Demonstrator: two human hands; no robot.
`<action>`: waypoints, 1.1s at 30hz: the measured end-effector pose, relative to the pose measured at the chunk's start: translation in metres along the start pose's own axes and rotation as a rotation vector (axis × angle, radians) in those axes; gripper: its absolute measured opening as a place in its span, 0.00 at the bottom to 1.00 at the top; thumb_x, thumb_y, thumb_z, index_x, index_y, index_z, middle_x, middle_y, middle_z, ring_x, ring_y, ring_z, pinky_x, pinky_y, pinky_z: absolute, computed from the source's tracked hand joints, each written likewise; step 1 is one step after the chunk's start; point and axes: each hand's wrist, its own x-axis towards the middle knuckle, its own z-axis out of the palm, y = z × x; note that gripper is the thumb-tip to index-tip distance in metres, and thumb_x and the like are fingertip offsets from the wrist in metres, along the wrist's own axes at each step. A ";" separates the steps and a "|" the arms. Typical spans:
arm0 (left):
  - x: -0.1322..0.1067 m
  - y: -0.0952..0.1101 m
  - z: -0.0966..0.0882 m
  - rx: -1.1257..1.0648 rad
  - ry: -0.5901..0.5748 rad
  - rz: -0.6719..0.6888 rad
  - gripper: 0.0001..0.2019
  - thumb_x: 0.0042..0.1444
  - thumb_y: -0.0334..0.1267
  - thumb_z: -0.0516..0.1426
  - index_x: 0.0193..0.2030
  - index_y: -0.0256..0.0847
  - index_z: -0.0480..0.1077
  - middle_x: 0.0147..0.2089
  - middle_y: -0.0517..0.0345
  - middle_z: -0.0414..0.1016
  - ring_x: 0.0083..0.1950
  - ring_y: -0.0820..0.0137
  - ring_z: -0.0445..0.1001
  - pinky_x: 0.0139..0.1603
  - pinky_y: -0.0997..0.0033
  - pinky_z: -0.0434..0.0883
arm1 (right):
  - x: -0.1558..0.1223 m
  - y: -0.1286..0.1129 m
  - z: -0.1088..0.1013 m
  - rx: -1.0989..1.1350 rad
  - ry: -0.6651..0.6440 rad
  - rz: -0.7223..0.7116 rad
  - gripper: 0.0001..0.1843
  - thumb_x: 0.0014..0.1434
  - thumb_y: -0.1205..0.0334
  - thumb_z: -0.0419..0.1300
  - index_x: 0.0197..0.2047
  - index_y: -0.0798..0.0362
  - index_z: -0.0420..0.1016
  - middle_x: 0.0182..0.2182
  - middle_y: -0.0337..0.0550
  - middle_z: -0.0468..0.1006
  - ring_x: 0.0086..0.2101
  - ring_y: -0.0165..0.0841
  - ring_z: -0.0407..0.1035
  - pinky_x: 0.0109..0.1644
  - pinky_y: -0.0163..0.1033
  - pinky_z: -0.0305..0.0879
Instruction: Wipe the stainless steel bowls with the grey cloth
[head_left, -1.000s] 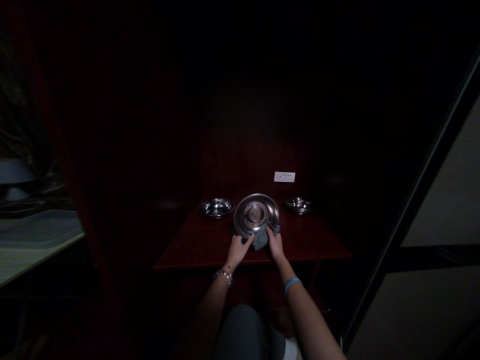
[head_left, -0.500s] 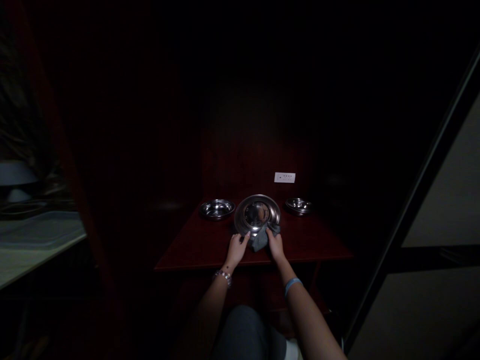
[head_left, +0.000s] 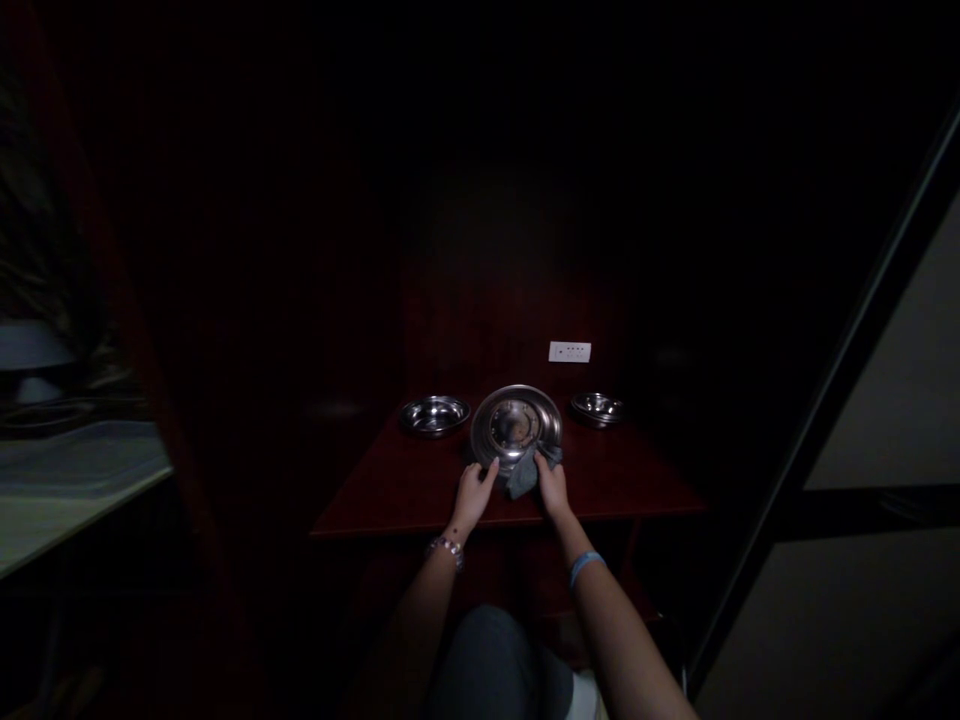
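Note:
A round, shiny metal plate (head_left: pixel 517 424) is tilted up towards me over the dark red table (head_left: pixel 420 490). My left hand (head_left: pixel 475 492) grips its lower left rim, thumb on the near face. At the lower right rim, my right hand (head_left: pixel 552 484) is closed on a grey cloth (head_left: pixel 523 474), which lies against the plate and hangs below the rim. The fingers of both hands are partly hidden behind the plate and cloth.
To the left on the table rests a metal dish (head_left: pixel 434 415); further right sits another metal dish (head_left: pixel 598 408), perhaps stacked. A white socket panel (head_left: pixel 570 352) is on the back wall. At far left, a clear plastic lid or tray (head_left: pixel 90 458) lies on a pale table.
The plate has shifted very slightly in tilt, altering the reflection at its centre. Both hands keep nearly the same place and hold.

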 end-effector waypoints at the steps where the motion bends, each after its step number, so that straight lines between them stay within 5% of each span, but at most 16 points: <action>1: 0.000 0.000 0.000 -0.004 -0.002 0.001 0.23 0.56 0.57 0.56 0.40 0.37 0.77 0.42 0.47 0.81 0.47 0.61 0.75 0.52 0.64 0.68 | 0.000 0.000 0.000 -0.004 0.007 0.006 0.26 0.52 0.44 0.62 0.45 0.56 0.80 0.45 0.49 0.83 0.47 0.44 0.75 0.54 0.46 0.68; 16: -0.002 -0.001 0.000 -0.059 -0.035 0.007 0.20 0.56 0.53 0.56 0.41 0.37 0.76 0.45 0.48 0.80 0.48 0.64 0.75 0.53 0.66 0.68 | 0.001 0.000 -0.001 -0.001 0.015 0.002 0.27 0.52 0.43 0.61 0.46 0.56 0.80 0.46 0.49 0.82 0.48 0.44 0.74 0.56 0.45 0.67; 26: -0.005 0.009 -0.003 0.067 0.022 -0.030 0.21 0.59 0.54 0.51 0.23 0.41 0.67 0.27 0.56 0.74 0.34 0.68 0.72 0.38 0.70 0.68 | -0.001 -0.003 -0.001 -0.049 0.001 0.011 0.26 0.53 0.43 0.60 0.45 0.56 0.80 0.44 0.48 0.83 0.47 0.43 0.75 0.53 0.44 0.69; 33: -0.005 0.011 -0.002 0.047 0.011 -0.026 0.16 0.55 0.50 0.56 0.32 0.38 0.74 0.34 0.51 0.80 0.36 0.66 0.76 0.40 0.69 0.70 | -0.002 -0.002 0.000 -0.122 0.008 0.004 0.24 0.53 0.44 0.60 0.42 0.55 0.81 0.42 0.48 0.84 0.46 0.44 0.76 0.53 0.46 0.69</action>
